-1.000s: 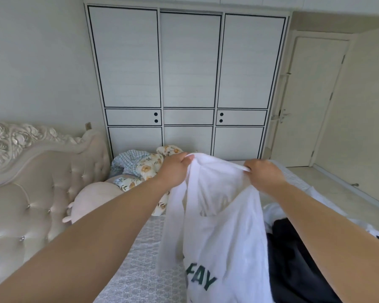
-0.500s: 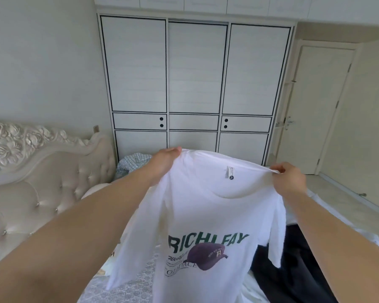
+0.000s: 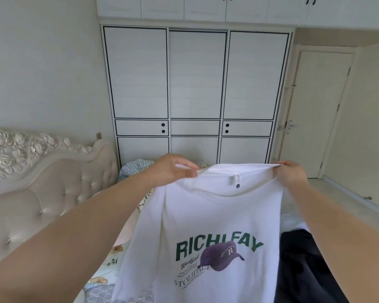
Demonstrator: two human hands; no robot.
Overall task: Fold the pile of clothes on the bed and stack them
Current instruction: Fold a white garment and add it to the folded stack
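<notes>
t-shirt (image 3: 217,215) hangs centre, left hand (image 3: 173,170) and right hand (image 3: 291,174) at its shoulders. headboard (image 3: 42,182) left; dark garment (image 3: 304,259) right on the bed; wardrobe (image 3: 195,95) behind; door (image 3: 322,110) far right.

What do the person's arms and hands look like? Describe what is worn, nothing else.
Both forearms are bare to the frame's edge: no sleeves or gloves show. The left hand and right hand show no rings, and neither wrist carries a watch or band.
</notes>
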